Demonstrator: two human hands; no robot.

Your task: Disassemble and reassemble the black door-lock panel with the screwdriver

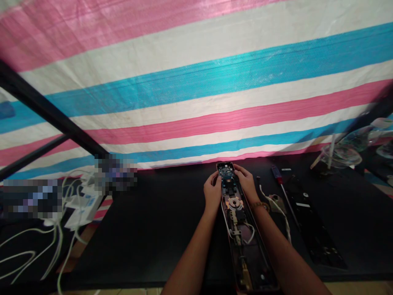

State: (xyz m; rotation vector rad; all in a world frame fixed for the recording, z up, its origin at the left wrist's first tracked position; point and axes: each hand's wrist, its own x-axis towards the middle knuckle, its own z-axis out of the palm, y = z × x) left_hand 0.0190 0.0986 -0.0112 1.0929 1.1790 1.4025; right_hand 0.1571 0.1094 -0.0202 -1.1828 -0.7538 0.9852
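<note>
Head view: black table (pixel 147 229) spans the lower frame; a pink, white and blue striped sheet (pixel 196 94) fills the upper frame. Forearms (pixel 193 246) reach up from the bottom edge. Left hand (pixel 213 191) and right hand (pixel 246 182) grip opposite sides of an opened elongated device (pixel 240 217) near its far end, right of lower centre. Screwdriver (pixel 277 175) and dark panel (pixel 316 229) lie at lower right.

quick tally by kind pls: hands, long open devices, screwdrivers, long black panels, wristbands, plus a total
Hands: 2, the left hand and right hand, both on the device
Long open device: 1
Screwdriver: 1
Long black panel: 1
Wristband: 1
Total: 6
</note>
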